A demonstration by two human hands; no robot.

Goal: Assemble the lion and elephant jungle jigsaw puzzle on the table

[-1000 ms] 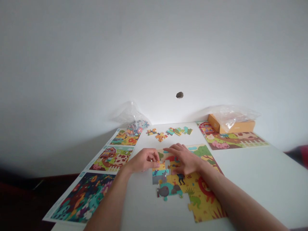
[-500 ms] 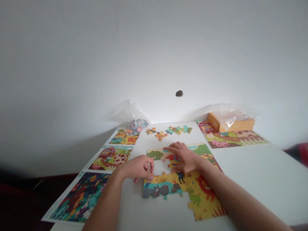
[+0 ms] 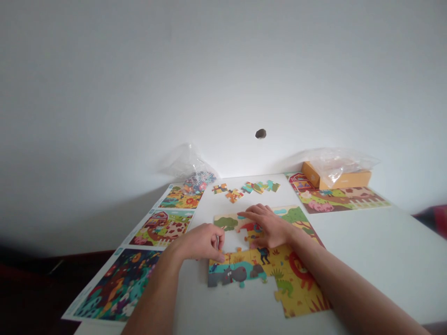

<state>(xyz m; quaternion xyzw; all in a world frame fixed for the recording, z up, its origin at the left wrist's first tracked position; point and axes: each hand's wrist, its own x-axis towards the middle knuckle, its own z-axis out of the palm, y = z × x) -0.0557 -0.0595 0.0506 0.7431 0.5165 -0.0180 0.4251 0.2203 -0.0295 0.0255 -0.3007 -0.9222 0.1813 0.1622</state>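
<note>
A partly joined jigsaw puzzle (image 3: 303, 298) with savanna animals lies flat on the white table in front of me. My left hand (image 3: 204, 243) is at its left side, fingers curled, with the thumb pressing on the hippo puzzle piece (image 3: 218, 278) at the edge. The undersides of those fingers are hidden. My right hand (image 3: 270, 226) rests on the upper middle of the puzzle, its fingers stretched out and holding nothing. Between both hands, a gap in the puzzle shows bare table, below the tree piece (image 3: 226, 222).
Several loose puzzle pieces (image 3: 233, 194) lie toward the wall. Printed picture sheets (image 3: 115, 284) line the left side. A clear bag with pieces (image 3: 198, 180) stands at back left. An orange box (image 3: 344, 180) under clear plastic sits on a farm picture (image 3: 349, 202) at back right.
My left thumb stays at the puzzle's left edge, and the curled fingers have tucked in slightly. My right hand remains on the puzzle. The view has shifted a little.
</note>
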